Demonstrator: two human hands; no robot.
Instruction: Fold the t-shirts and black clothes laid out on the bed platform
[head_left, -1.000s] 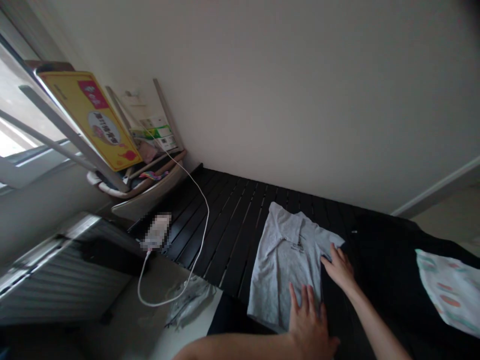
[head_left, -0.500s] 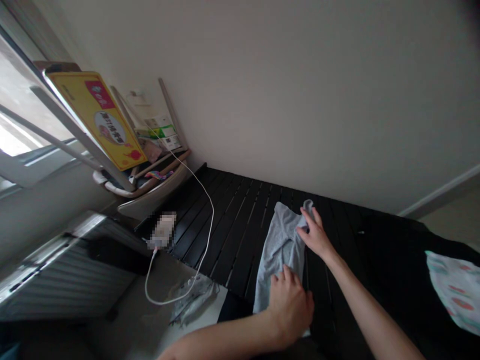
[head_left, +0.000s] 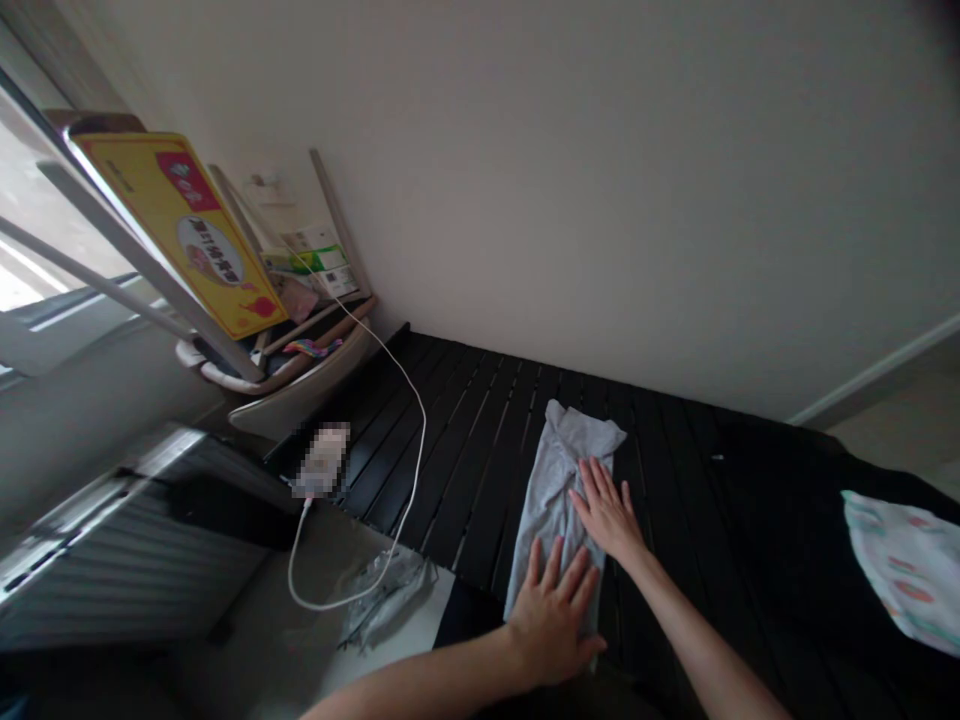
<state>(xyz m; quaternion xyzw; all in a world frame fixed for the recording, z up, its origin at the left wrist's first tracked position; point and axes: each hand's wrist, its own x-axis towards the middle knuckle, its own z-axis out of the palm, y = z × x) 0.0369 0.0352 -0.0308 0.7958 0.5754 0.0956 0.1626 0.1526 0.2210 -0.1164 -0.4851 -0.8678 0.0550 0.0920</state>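
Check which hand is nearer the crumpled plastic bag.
Left hand: nearer, flat on the lower end of the folded grey shirt, to the right of the crumpled plastic bag in view. Right hand: farther, on the shirt's middle, beyond the left hand.

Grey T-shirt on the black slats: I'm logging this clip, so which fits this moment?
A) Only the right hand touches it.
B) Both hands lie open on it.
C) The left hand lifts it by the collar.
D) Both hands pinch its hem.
B: the left hand and the right hand rest flat, fingers spread, on the grey T-shirt, which lies on the black slats.
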